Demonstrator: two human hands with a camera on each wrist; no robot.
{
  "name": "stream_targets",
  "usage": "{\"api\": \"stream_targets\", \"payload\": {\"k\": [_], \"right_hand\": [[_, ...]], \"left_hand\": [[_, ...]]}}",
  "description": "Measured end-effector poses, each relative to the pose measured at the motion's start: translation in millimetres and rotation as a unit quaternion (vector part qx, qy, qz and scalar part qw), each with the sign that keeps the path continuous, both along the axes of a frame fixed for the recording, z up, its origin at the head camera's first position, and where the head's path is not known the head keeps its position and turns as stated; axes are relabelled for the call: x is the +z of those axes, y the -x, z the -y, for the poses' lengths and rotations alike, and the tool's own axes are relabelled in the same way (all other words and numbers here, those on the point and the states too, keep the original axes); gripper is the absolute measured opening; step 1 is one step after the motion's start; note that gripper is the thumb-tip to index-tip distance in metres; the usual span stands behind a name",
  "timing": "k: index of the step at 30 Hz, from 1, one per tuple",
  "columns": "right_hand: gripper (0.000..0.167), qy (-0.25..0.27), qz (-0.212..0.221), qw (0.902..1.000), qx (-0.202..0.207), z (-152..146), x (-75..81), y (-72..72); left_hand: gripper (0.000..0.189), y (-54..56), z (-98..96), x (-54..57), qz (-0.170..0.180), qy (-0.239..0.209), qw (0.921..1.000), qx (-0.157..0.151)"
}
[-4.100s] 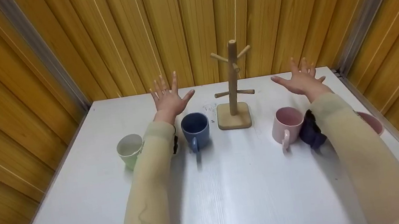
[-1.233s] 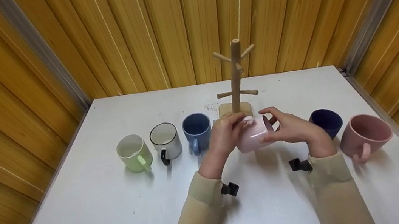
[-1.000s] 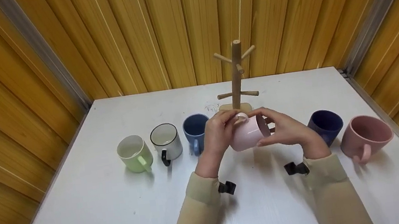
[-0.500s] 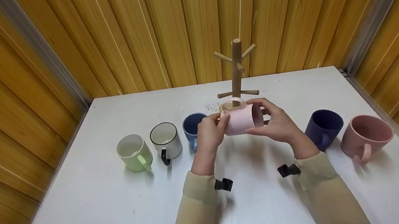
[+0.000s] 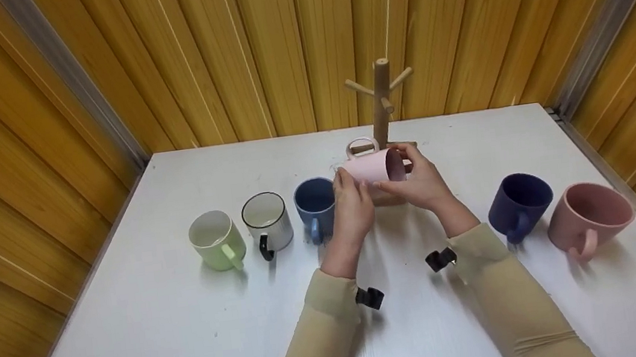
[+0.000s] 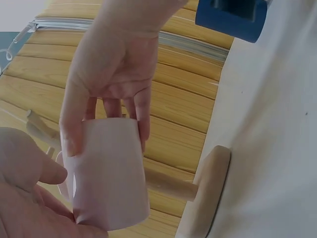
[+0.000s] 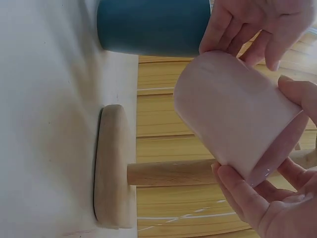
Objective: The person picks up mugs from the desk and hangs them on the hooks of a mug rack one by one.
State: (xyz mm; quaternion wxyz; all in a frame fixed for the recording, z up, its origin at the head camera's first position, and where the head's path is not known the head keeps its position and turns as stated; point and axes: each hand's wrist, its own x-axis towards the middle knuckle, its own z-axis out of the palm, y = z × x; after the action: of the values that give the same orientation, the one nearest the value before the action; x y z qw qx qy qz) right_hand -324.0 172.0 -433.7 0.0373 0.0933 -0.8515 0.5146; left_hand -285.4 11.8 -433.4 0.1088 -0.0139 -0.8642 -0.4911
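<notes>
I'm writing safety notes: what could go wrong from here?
The light pink mug, held sideways off the table by the left hand and right hand, could slip and fall. It might knock the wooden rack behind it. The left hand, near the lighter blue mug, could bump it.

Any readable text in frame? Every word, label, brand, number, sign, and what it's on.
None readable in any view.
The held mug: no lettering on the sides that show.
The table: faint marks just left of the mug in the head view, too small and faint to tell whether they are writing.
</notes>
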Motion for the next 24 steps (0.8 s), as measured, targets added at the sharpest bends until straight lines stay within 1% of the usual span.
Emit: {"api": "stream_targets", "payload": {"k": [3,5,7,12,16,18,21,24], "right_hand": [[0.085,0.000,0.006,1.0000,-0.001,0,-0.5,3.6],[0.084,0.002,0.003,1.0000,-0.001,1,-2.3,5.8],[0.082,0.000,-0.001,1.0000,-0.005,2,-5.0,8.1],[0.076,-0.014,0.000,0.9997,-0.018,9,-14.0,13.3],[0.074,-0.004,0.007,0.9995,-0.032,14,-21.7,15.2],[0.073,0.004,0.009,0.9991,-0.041,16,-25.5,16.2],[0.071,0.008,0.008,0.9985,-0.054,18,-30.8,18.5],[0.073,0.006,0.010,0.9981,-0.061,20,-32.5,19.2]], "left_hand": [[0.062,0.8,-6.3,-4.3,0.001,-0.020,0.9998,0.001],[0.063,1.4,-9.0,-6.9,0.002,-0.023,0.9997,0.004],[0.062,1.7,-10.9,-9.3,-0.002,-0.022,0.9997,-0.006],[0.059,3.2,-13.6,-15.4,-0.025,-0.009,0.9987,-0.043],[0.058,4.8,-14.1,-20.1,-0.044,-0.002,0.9981,-0.043],[0.058,5.7,-14.2,-22.6,-0.048,0.000,0.9979,-0.044],[0.058,7.6,-14.7,-26.5,-0.043,0.007,0.9978,-0.049],[0.059,9.8,-14.4,-29.6,-0.045,0.013,0.9975,-0.052]]}}
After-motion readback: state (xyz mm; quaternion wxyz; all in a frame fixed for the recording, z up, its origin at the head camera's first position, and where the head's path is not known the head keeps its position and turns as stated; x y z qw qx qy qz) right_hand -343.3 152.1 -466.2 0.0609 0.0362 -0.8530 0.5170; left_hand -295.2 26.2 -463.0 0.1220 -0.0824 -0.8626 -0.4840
